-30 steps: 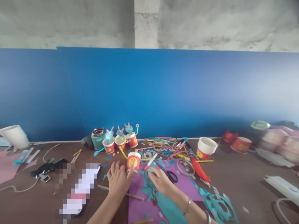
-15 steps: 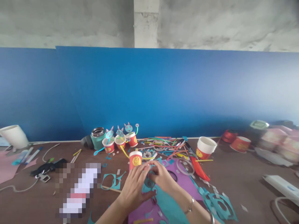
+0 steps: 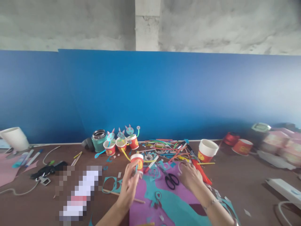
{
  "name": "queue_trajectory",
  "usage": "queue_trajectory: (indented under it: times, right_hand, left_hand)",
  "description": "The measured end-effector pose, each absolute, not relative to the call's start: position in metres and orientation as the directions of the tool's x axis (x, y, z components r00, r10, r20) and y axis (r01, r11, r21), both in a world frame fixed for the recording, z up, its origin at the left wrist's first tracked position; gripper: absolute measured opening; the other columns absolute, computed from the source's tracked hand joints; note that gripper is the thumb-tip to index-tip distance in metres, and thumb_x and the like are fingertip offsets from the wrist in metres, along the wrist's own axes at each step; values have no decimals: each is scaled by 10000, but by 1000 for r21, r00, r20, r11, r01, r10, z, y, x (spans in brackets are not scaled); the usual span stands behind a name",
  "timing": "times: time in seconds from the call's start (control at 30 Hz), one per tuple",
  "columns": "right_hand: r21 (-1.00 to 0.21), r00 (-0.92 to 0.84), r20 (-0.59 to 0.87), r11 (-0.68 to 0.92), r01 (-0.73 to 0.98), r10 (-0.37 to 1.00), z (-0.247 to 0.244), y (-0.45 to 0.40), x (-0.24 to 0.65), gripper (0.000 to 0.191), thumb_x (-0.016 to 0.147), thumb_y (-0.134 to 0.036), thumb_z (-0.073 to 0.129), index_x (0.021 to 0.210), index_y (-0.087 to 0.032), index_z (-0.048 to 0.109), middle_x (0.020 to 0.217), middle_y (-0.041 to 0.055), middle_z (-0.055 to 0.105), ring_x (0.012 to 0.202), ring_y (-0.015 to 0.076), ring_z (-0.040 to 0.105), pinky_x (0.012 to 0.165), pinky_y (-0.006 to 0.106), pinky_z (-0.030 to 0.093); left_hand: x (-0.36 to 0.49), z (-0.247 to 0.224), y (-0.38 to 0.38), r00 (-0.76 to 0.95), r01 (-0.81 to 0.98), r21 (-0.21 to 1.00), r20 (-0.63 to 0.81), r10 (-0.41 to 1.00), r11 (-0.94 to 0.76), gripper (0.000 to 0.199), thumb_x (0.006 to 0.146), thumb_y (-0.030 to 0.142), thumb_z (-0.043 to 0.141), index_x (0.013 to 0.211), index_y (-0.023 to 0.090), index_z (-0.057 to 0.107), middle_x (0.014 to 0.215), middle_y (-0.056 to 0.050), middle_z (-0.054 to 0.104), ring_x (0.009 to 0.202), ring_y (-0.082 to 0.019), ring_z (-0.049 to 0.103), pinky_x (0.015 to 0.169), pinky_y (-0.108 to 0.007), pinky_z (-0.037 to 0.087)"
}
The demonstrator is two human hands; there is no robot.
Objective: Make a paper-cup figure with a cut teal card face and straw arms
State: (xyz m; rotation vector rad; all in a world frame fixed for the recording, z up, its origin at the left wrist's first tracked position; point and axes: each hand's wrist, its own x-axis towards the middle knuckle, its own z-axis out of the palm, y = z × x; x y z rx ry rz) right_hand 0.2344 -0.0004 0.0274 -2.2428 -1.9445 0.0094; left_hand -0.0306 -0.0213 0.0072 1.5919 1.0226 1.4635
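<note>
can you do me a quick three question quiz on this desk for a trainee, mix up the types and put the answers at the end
1. True or false: the left hand is farther from the front red cup than the right hand is.
2. Count: how many of the red-and-white cups at the back have a teal animal face standing up from them?
3. Multiple choice: which of these lies between the two hands?
a) the teal jar
b) the black-handled scissors
c) the white power strip

Key: 1. False, the left hand is right next to that cup. 2. Three. 3. b
</note>
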Motion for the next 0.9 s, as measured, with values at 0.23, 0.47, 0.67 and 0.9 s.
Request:
queue_trajectory:
  times: [0.23, 0.47, 0.67, 0.9]
  right_hand:
    - [-280, 73, 118, -37, 959, 990, 33, 6, 239, 124, 733, -156, 480, 770, -177, 597, 907, 123, 666, 874, 283, 603, 724, 371, 408]
    - [-798, -161, 309, 347, 492, 937, 54, -1, 192, 138, 895, -308, 388, 812, -219, 453, 585, -46, 515, 537, 128, 509, 525, 221, 381]
    - [-669, -282, 455, 534, 518, 844, 40, -9, 164, 86, 915, -211, 378, 872, -232, 449, 698, -14, 556, 599, 143, 516, 585, 242, 394]
    - [-511, -334, 476, 565, 647, 813, 28, -12, 162, 132, 916, -166, 339, 819, -229, 404, 693, -7, 568, 656, 176, 542, 684, 308, 391]
  left_hand:
    - [-18, 20, -16, 27, -455, 886, 105, 994, -82, 207, 849, 419, 472, 833, 213, 483, 588, 36, 529, 503, -107, 490, 459, -208, 366]
    - [8, 24, -9, 44, -37, 956, 293, 955, -291, 256, 881, 385, 459, 933, 183, 607, 795, -49, 610, 740, -181, 581, 689, -308, 482]
    - [15, 7, -9, 169, 225, 772, 570, 804, -594, 433, 922, 210, 388, 1350, 265, 405, 1335, -101, 461, 1269, -242, 398, 1039, -433, 355]
    - [9, 1, -11, 257, 290, 673, 630, 733, -680, 466, 900, 116, 385, 1344, 259, 400, 1286, -112, 492, 1239, -238, 437, 1022, -443, 389]
